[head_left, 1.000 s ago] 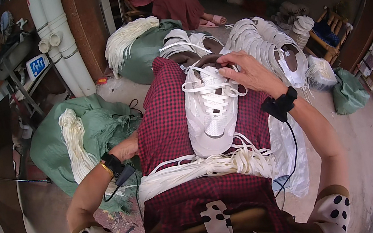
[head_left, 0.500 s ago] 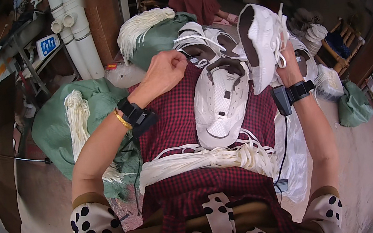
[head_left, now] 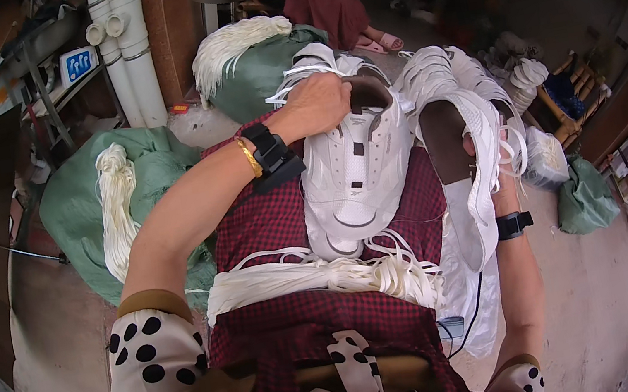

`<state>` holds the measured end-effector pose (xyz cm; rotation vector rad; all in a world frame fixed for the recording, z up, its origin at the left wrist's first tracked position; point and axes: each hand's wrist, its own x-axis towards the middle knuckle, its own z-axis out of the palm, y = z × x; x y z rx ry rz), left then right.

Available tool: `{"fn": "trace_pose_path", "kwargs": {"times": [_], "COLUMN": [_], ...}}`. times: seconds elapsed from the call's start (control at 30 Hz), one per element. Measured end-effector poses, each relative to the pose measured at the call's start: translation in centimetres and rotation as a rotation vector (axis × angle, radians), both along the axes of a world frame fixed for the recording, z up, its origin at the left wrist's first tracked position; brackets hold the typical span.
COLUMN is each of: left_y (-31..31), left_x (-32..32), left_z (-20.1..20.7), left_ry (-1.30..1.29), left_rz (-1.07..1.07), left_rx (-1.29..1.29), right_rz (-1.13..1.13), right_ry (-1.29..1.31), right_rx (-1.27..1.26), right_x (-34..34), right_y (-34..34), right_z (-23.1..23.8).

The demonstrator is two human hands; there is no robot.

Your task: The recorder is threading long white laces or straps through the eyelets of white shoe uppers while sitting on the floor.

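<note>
— What has changed since a moment ago?
— The left hand has moved right onto the white shoe on the lap and grips its collar. The right hand holds the second white shoe upright, at the right.
— And the laces?
— A white lace bundle lies across the red checked cloth, nearer.

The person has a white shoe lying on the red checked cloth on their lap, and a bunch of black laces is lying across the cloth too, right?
Almost. The head view shows the white shoe on the red checked cloth, with the left hand on it, but the bunch of laces lying across the cloth is white, not black.
</note>
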<state>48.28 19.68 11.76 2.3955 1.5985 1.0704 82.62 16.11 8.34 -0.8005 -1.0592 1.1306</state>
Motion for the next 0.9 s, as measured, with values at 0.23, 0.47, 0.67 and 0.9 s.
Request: {"fn": "trace_pose_path", "kwargs": {"times": [0.23, 0.47, 0.67, 0.9], "left_y": [-0.9, -4.7, -5.2, -0.7], "left_x": [-15.6, -26.1, -19.8, -8.0], "left_z": [5.6, 0.3, 0.1, 2.6], "left_ry": [-0.611, -1.777, -0.759, -0.423], "left_rz": [0.41, -0.404, -0.161, -0.082], "left_rx": [0.383, -0.234, -0.034, -0.381], "right_rz": [0.025, -0.084, -0.144, 0.107], "right_ry": [-0.041, -0.322, -1.141, -0.934], "right_rx": [0.075, 0.069, 0.514, 0.55], "right_x": [-0.8, -6.0, -12.9, -13.7], "right_y": [-1.7, 5.7, 4.8, 2.7], "right_z": [1.1, 3.6, 3.2, 1.2]}}
